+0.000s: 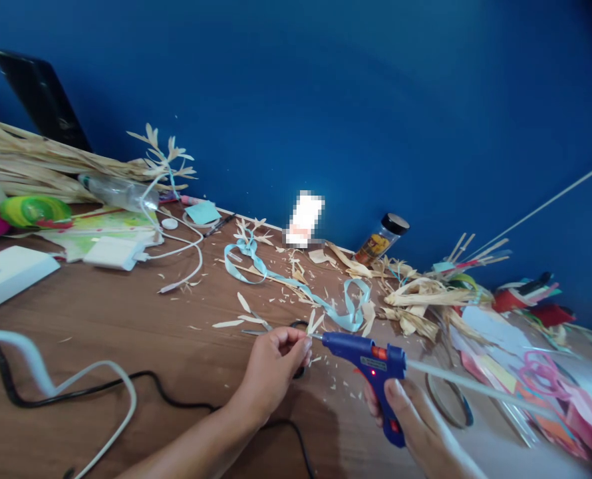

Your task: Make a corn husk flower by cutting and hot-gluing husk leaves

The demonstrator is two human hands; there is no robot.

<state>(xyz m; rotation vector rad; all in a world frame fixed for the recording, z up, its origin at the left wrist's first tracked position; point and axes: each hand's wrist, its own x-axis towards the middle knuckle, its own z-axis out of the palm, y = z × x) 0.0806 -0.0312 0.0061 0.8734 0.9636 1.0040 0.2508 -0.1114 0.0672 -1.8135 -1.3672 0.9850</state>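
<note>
Between the pinched fingers of my left hand [277,364] is a small pale flower of dried husk petals [315,324]. My right hand [416,416] is wrapped round the handle of a blue hot glue gun [376,362], its red light lit. The metal nozzle points left and meets or nearly meets the flower's base. A long translucent glue stick [470,380] sticks out of the gun's back. Scissors [300,327] with black handles lie partly hidden behind my left hand. Loose husk petals [229,324] rest beside the blades.
Light blue ribbon [320,301] curls across the brown table [201,359]. Behind it, a jar with a black lid [382,238] leans near the blue wall. Husk scraps and coloured papers [500,339] crowd the right. White and black cables [171,401], a charger [114,253] and husk bundles [41,156] occupy the left.
</note>
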